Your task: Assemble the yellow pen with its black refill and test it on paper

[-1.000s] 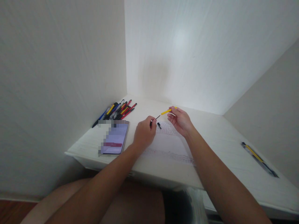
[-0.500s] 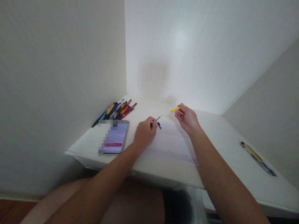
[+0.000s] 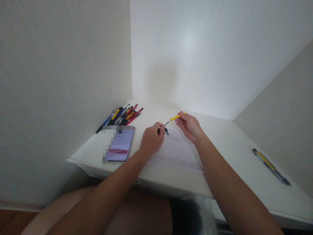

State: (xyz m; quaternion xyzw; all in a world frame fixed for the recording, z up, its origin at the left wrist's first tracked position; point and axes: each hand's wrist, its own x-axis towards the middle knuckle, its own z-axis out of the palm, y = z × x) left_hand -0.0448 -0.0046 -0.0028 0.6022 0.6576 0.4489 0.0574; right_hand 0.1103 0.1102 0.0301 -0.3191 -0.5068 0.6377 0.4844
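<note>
My left hand (image 3: 152,138) is closed in a pinch on a thin dark pen refill (image 3: 166,123), which sticks out up and to the right. A small black clip-like piece (image 3: 166,131) shows beside the fingertips; whether it joins the refill is hard to make out. Between the thumb and fingers of my right hand (image 3: 190,127) is a yellow pen barrel (image 3: 174,117). Its lower left end meets the refill's tip, and part of the refill seems to be inside. Under both hands lies a sheet of paper (image 3: 177,151) with rows of handwriting.
A pile of pens (image 3: 129,116) in black, red, blue and yellow rests against the left wall. Nearer me lies a phone (image 3: 123,143) with its screen lit. More pens (image 3: 270,166) lie along the right side of the white desk (image 3: 234,147). Walls enclose three sides.
My right hand has moved left and slightly down, bringing the yellow barrel onto the refill's end. My left hand has stayed almost still.
</note>
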